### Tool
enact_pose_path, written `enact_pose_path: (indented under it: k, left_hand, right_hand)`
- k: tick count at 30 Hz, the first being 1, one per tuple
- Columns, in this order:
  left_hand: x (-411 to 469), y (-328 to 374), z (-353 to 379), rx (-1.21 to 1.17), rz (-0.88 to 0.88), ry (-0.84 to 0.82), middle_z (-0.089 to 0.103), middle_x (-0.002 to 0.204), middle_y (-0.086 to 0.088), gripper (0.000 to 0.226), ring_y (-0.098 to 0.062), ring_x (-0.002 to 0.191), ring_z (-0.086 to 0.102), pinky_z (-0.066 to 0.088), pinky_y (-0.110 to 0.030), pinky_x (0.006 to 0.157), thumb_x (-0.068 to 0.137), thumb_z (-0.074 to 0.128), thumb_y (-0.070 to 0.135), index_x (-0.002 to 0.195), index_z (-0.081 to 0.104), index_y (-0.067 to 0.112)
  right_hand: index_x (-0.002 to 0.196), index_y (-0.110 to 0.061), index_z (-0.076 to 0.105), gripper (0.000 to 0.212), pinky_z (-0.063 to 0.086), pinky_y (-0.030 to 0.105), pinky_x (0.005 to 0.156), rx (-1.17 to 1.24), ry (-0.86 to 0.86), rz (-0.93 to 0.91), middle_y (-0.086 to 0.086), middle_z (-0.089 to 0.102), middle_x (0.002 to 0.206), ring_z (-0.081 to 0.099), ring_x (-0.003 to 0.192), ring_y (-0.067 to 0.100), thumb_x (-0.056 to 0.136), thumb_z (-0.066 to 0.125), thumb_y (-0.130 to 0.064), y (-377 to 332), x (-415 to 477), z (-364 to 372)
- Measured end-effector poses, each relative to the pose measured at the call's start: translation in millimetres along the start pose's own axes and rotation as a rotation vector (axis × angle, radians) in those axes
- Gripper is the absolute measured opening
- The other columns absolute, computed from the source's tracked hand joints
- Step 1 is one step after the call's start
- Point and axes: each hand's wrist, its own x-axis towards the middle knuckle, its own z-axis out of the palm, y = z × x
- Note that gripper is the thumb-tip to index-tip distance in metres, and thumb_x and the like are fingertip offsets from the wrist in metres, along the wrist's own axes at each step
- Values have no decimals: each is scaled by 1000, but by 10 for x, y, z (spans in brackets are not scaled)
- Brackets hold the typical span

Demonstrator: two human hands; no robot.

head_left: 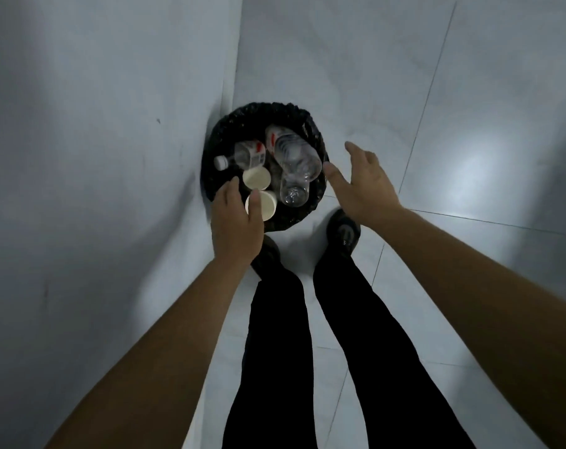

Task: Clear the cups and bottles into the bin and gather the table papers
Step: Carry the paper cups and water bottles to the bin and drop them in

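A round bin point(317, 137) lined with a black bag stands on the floor against the wall. Inside it lie clear plastic bottles, a large one point(296, 155), a small one with a white cap point(243, 155) and a third point(294, 192) below, plus two white paper cups point(256, 178) point(268, 205). My left hand point(234, 222) hovers over the bin's near left rim, fingers relaxed, holding nothing; its thumb overlaps the lower cup. My right hand point(361, 183) is spread open beside the bin's right rim, empty. No papers or table are in view.
A pale wall point(97, 157) runs along the left, right behind the bin. The white tiled floor point(437, 108) spreads to the right. My legs in dark trousers and dark shoes point(345, 233) stand just in front of the bin.
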Motion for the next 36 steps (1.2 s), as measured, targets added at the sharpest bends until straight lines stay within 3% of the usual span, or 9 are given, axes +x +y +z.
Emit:
enact_pose_path:
  k: [7,11,14,16,19,21,26,28,36]
  left_hand:
    - [-983,1211,-1612,-40,169,-20,48,147,-10,60,-28,139,39,31,-35,112,99,50,40,149,37,9]
    - [-1775,1939,-2475,-204,222,1,44,152,1,61,-14,140,38,33,-33,115,100,53,40,153,32,17]
    - [-2333,2361,-2887,-378,305,25,50,141,11,55,2,128,46,37,-3,90,99,56,35,150,35,25]
    - [-2660,2561,-3014,-453,358,37,54,135,15,53,15,115,50,38,-4,83,99,57,34,148,37,29]
    - [-3021,2882,-3013,-508,448,-28,57,132,16,54,12,117,51,41,-11,90,98,59,31,147,37,29]
    - [-3186,3171,-2930,-513,519,-68,58,132,14,54,1,124,52,41,-4,82,97,60,25,147,39,27]
    - [-3435,4217,-2544,-502,711,-127,57,133,14,53,-2,122,55,42,0,78,96,61,18,145,43,23]
    - [-3488,4713,-2301,-504,790,-136,57,133,11,52,-3,121,56,42,0,78,96,61,15,143,43,24]
    - [-3753,6550,-1441,-511,959,-177,58,135,8,59,-7,123,56,43,-20,90,93,64,11,143,40,31]
  right_hand:
    - [156,-17,25,64,38,43,107,46,158,-44,9,31,158,45,136,29,103,39,-50,-380,-1550,-1238]
    - [155,-20,29,63,42,46,110,270,322,-83,5,35,156,47,137,22,102,40,-53,-621,-2667,-1904]
    - [153,-24,35,58,47,38,107,481,464,-140,0,43,151,51,130,12,102,44,-50,-671,-3455,-2258]
    - [149,-27,41,53,49,31,102,595,553,-160,-6,50,145,54,123,5,101,49,-47,-632,-3966,-2381]
    - [144,-30,47,50,50,19,94,756,709,-129,-14,56,136,57,119,-2,97,56,-44,-455,-4603,-2453]
    - [141,-33,49,47,50,14,91,878,764,-110,-16,59,132,58,117,-5,96,58,-40,-269,-4878,-2535]
    - [134,-37,55,43,52,45,99,1134,984,-87,-15,66,126,62,117,6,92,59,-42,370,-5035,-3033]
    - [135,-38,54,45,52,49,99,1196,1047,-92,-15,66,125,63,117,9,90,60,-42,670,-4931,-3346]
    - [147,-37,38,67,53,21,86,1080,1119,-139,-17,55,129,58,114,-1,85,57,-51,1823,-4620,-5174]
